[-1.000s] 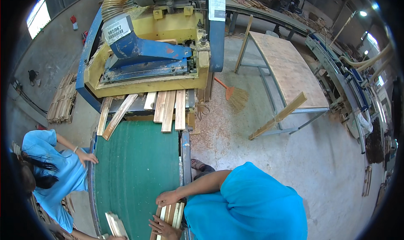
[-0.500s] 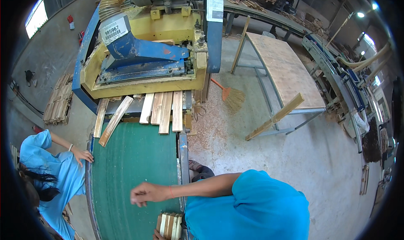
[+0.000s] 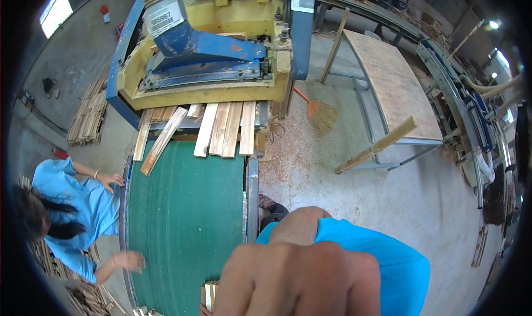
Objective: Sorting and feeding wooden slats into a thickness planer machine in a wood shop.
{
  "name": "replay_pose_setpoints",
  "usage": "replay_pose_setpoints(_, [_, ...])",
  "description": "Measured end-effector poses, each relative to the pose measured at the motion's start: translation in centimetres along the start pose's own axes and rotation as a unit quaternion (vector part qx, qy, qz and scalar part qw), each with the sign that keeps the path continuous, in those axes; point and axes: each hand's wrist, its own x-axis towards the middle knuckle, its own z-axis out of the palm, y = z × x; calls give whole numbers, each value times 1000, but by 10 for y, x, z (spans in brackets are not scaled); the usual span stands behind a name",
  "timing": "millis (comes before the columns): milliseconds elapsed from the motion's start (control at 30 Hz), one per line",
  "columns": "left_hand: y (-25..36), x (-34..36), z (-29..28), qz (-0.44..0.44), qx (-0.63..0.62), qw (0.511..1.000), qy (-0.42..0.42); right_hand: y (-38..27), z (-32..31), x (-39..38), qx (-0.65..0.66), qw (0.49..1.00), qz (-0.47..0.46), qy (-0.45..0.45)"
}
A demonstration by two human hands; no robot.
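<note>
My right hand (image 3: 302,280) is raised close to the head camera, large in the lower middle. Its fingers are curled with the knuckles facing me; whether anything is inside is hidden. Behind it my forearm leads to the blue sleeve (image 3: 377,260). At the lower edge, a few fingers of my left hand (image 3: 204,309) rest against a small stack of wooden strips (image 3: 210,294), which my right hand partly covers. The stack is on the green conveyor belt (image 3: 183,216). Across its far end, several wooden slats (image 3: 224,130) stick out from under the yellow and blue machine (image 3: 208,91).
On the left, a co-worker in light blue (image 3: 77,199) has one hand (image 3: 111,181) by the belt edge and another (image 3: 130,260) blurred over it. Right of the belt are a broom (image 3: 321,116), a wood-topped table (image 3: 393,83) and a leaning wooden post (image 3: 377,145). Bundled slats (image 3: 87,114) lie on the floor.
My right hand has risen from above the belt to right before the camera. The view has shifted, and the co-worker's second hand has come in at the belt's left edge.
</note>
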Motion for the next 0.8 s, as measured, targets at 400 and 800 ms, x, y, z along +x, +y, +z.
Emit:
replay_pose_setpoints(400, [-34, -17, -3, -93, -38, 995, 23, 25, -66, -42, -141, 947, 223, -181])
replay_pose_setpoints(800, [-100, -23, 20, -170, 0, 985, -1, 61, -382, -248, -602, 381, 505, -487])
